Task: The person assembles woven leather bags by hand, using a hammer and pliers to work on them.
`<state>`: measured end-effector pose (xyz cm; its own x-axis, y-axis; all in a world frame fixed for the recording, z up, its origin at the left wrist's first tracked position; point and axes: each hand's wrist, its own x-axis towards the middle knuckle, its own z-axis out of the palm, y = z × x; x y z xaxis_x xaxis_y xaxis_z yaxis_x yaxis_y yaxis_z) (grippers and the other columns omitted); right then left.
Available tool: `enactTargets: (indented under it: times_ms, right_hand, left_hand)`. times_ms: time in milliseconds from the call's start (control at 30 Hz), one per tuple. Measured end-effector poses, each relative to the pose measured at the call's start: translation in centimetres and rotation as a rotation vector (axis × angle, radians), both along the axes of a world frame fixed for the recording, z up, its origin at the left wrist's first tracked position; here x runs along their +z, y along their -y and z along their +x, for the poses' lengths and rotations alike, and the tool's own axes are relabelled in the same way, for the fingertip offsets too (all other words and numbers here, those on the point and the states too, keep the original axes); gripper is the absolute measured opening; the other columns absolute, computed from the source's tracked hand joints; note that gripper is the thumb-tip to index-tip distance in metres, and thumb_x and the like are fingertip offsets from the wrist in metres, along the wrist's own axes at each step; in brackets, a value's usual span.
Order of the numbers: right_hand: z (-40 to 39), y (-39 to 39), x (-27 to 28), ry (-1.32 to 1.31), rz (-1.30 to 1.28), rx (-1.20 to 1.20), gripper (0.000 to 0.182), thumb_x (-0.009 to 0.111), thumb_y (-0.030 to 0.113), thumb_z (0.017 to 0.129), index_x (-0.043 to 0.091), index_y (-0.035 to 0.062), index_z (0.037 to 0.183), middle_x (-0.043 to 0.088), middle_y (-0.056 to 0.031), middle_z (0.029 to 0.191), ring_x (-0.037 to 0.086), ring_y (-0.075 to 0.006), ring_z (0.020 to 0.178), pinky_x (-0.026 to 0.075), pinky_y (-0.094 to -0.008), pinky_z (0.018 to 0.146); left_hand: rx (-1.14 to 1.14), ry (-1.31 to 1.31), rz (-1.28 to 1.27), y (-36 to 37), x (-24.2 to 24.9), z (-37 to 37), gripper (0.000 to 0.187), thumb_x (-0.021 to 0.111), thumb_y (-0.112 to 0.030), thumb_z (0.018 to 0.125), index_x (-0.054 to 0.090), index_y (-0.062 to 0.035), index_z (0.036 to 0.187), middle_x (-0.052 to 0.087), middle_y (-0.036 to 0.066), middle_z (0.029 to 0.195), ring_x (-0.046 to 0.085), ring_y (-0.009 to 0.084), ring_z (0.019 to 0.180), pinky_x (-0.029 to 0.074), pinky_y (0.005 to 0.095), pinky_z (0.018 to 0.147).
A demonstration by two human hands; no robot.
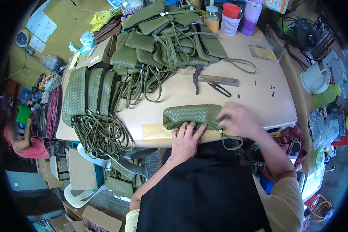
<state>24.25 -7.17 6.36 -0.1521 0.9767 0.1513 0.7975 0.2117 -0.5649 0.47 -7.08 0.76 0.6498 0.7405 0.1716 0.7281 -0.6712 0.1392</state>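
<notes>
A green woven pouch (193, 113) lies near the table's front edge, with a thin wrist strap (232, 144) hanging from its right end. My left hand (186, 140) rests on the pouch's lower edge with its fingers spread. At the right end, my right hand (237, 119) has bent fingers around a small dark item, too small and blurred to name. Beyond the pouch lie a hammer (218, 80) and a dark metal clip-like tool (220, 90).
A heap of green pouches (143, 46) covers the back of the table (266, 104). More woven pouches (75, 92) with straps lie at the left. A purple bottle (251, 17) and a red cup (231, 11) stand at the back. A person (25, 145) is at far left.
</notes>
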Motion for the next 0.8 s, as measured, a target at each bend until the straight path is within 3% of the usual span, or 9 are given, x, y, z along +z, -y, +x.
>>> enactTargets:
  times_ms: [67,133,267,333,367,467,667,733,800]
  right_hand:
    - [-2.7,0.3,-1.2,-0.050,-0.154,0.225,0.012,0.071,0.009,0.072,0.062,0.0068,0.080,0.060,-0.0111,0.089,0.061,-0.0316,0.089,0.048,-0.0424,0.079]
    - [-1.9,0.2,-1.6,-0.154,-0.210,0.172,0.012,0.072,0.007,0.072,0.062,0.0057,0.079,0.061,-0.0119,0.087,0.061,-0.0319,0.089,0.048,-0.0427,0.077]
    - [1.0,-0.8,-1.5,0.201,-0.043,0.043,0.015,0.074,0.010,0.070,0.064,0.0044,0.079,0.063,-0.0132,0.087,0.061,-0.0322,0.091,0.049,-0.0408,0.078]
    - [0.6,-1.0,-0.4,-0.080,0.036,0.002,0.017,0.075,0.014,0.071,0.066,0.0052,0.082,0.064,-0.0129,0.087,0.061,-0.0314,0.092,0.049,-0.0395,0.081]
    - [-1.3,-0.8,-0.1,-0.178,0.005,0.118,0.019,0.076,0.015,0.071,0.067,0.0055,0.084,0.062,-0.0127,0.087,0.061,-0.0308,0.092,0.049,-0.0396,0.083]
    - [-2.5,-0.7,-3.3,-0.219,-0.120,0.116,0.019,0.075,0.016,0.072,0.067,0.0047,0.084,0.060,-0.0123,0.089,0.060,-0.0311,0.092,0.048,-0.0408,0.082]
    - [-1.4,-1.8,-0.4,0.202,-0.024,0.026,0.019,0.074,0.016,0.073,0.066,0.0036,0.085,0.059,-0.0116,0.089,0.059,-0.0313,0.094,0.047,-0.0406,0.084]
    - [-4.1,-2.2,-1.5,-0.180,-0.062,0.159,0.018,0.073,0.016,0.073,0.067,0.0036,0.085,0.059,-0.0112,0.089,0.059,-0.0314,0.095,0.047,-0.0409,0.085]
    - [-3.7,-2.5,-4.0,-0.113,-0.070,0.134,0.019,0.073,0.016,0.074,0.067,0.0038,0.088,0.060,-0.0113,0.090,0.059,-0.0313,0.097,0.047,-0.0411,0.085]
  left_hand:
    - [0.005,0.003,0.005,0.1,-0.1,-0.1,0.066,0.067,-0.023,0.078,0.043,-0.0271,0.140,0.049,0.007,0.124,0.046,0.0254,0.117,0.035,0.0452,0.094]
    - [-0.016,0.032,-0.037,0.1,0.2,-0.4,0.065,0.068,-0.023,0.078,0.044,-0.0251,0.138,0.049,0.007,0.125,0.045,0.0255,0.118,0.035,0.0455,0.095]
    - [0.010,0.034,-0.079,0.1,0.0,-0.4,0.070,0.071,-0.023,0.075,0.043,-0.0264,0.139,0.047,0.007,0.128,0.043,0.0276,0.122,0.034,0.0459,0.096]
    - [0.013,0.048,-0.074,0.3,-0.2,0.0,0.063,0.068,-0.023,0.079,0.045,-0.0212,0.137,0.048,0.007,0.127,0.045,0.0264,0.120,0.036,0.0433,0.096]
    - [0.005,0.015,-0.048,0.3,-0.1,0.0,0.065,0.069,-0.024,0.077,0.044,-0.0166,0.137,0.049,0.007,0.127,0.045,0.0265,0.120,0.036,0.0424,0.096]
    - [0.025,0.101,-0.072,0.2,0.3,-0.9,0.066,0.069,-0.025,0.076,0.044,-0.0116,0.136,0.048,0.008,0.127,0.044,0.0273,0.120,0.038,0.0432,0.096]
    - [0.010,0.156,-0.074,-0.3,-0.2,-1.9,0.065,0.071,-0.026,0.076,0.045,-0.0085,0.133,0.047,0.012,0.128,0.043,0.0311,0.121,0.039,0.0428,0.097]
    - [-0.004,0.176,-0.144,-0.7,0.6,-2.1,0.065,0.072,-0.024,0.076,0.045,-0.0084,0.133,0.049,0.013,0.125,0.046,0.0327,0.116,0.039,0.0425,0.097]
    - [0.005,0.289,-0.149,-0.7,0.5,-3.1,0.060,0.072,-0.021,0.077,0.048,-0.0082,0.130,0.050,0.014,0.122,0.049,0.0327,0.112,0.041,0.0414,0.094]
